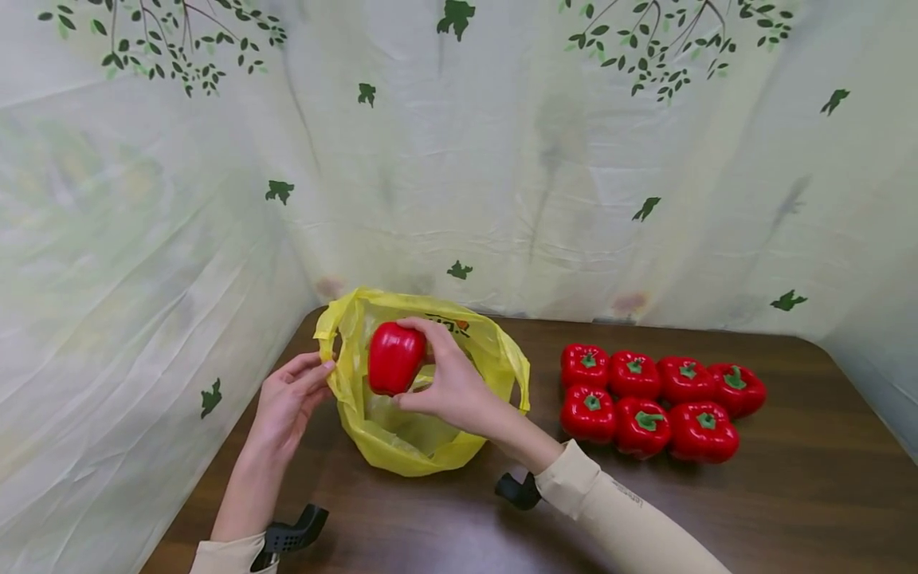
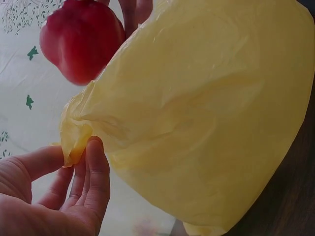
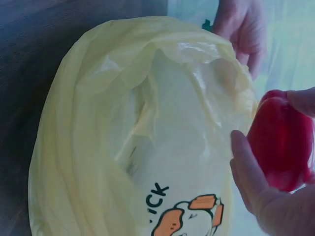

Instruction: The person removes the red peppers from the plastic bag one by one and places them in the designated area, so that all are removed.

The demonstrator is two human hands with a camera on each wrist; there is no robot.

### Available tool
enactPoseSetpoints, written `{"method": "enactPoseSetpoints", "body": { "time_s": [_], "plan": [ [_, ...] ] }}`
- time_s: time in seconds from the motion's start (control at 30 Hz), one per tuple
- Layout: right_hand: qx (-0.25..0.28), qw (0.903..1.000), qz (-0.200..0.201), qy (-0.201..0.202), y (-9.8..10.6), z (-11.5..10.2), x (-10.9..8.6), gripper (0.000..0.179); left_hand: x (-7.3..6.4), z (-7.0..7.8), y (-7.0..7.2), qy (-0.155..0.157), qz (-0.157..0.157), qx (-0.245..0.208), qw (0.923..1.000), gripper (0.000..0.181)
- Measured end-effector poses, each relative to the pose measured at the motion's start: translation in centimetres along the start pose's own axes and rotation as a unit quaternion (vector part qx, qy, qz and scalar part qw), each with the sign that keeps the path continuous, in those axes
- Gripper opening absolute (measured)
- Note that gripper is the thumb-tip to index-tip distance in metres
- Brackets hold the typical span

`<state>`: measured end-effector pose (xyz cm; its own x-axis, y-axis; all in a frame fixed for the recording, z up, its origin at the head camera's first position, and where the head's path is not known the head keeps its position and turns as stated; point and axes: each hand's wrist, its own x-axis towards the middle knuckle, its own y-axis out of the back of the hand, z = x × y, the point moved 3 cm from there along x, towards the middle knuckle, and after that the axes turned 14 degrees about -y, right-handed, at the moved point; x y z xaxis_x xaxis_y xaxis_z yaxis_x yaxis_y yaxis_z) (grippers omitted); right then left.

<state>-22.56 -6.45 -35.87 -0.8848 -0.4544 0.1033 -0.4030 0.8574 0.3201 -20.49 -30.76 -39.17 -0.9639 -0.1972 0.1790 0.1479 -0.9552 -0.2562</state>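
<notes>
A yellow plastic bag (image 1: pixel 423 458) stands on the table with its mouth open upward. My left hand (image 1: pixel 290 399) pinches the bag's left handle between thumb and fingers; the left wrist view shows the bunched plastic (image 2: pixel 76 140) at the fingertips. Over the bag's mouth, my right hand (image 1: pixel 459 383) grips a red bell pepper (image 1: pixel 394 359), thumb on one side and fingers on the other. In the right wrist view the bell pepper (image 3: pixel 280 142) is beside the bag's rim, and a printed cartoon (image 3: pixel 189 216) shows on the bag's inner wall.
To the right of the bag, several red bell peppers (image 1: pixel 645 426) with green stems sit in two rows on the dark wooden table (image 1: pixel 810 478). A pale curtain (image 1: pixel 502 175) with leaf prints hangs behind the table and along its left side.
</notes>
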Motion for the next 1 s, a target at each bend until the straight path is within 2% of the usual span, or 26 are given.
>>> {"method": "enactPoseSetpoints", "body": {
  "time_s": [0.13,0.3,0.4,0.53,0.7,0.83,1.0],
  "plan": [
    [0.089,0.9953,-0.034,-0.013,0.5,0.1,-0.6,0.088,0.0,-0.1,0.0,-0.002,0.000,-0.006,1.0000,0.020],
    [0.146,0.9869,-0.043,-0.053,1.4,-0.9,-2.0,0.068,0.0,-0.1,0.0,-0.002,-0.001,-0.003,1.0000,0.030],
    [0.146,0.9864,-0.030,-0.069,2.1,-2.0,-3.2,0.053,-0.1,-0.2,-0.1,-0.002,-0.004,-0.006,1.0000,0.027],
    [0.142,0.9877,-0.020,-0.062,2.9,-2.7,-4.4,0.048,-0.1,-0.2,-0.1,-0.004,-0.009,-0.011,0.9999,0.018],
    [0.157,0.9868,-0.009,-0.038,4.2,-2.9,-5.6,0.060,0.0,-0.2,-0.2,-0.010,-0.012,-0.011,0.9998,0.016],
    [0.144,0.9890,0.017,-0.026,5.3,-2.8,-6.5,0.070,0.0,-0.2,-0.2,-0.009,-0.011,-0.013,0.9998,0.018],
    [0.125,0.9915,0.031,-0.017,6.6,-0.5,-6.9,0.081,0.1,-0.3,-0.2,-0.007,-0.010,-0.017,0.9998,0.023]
  ]
}}
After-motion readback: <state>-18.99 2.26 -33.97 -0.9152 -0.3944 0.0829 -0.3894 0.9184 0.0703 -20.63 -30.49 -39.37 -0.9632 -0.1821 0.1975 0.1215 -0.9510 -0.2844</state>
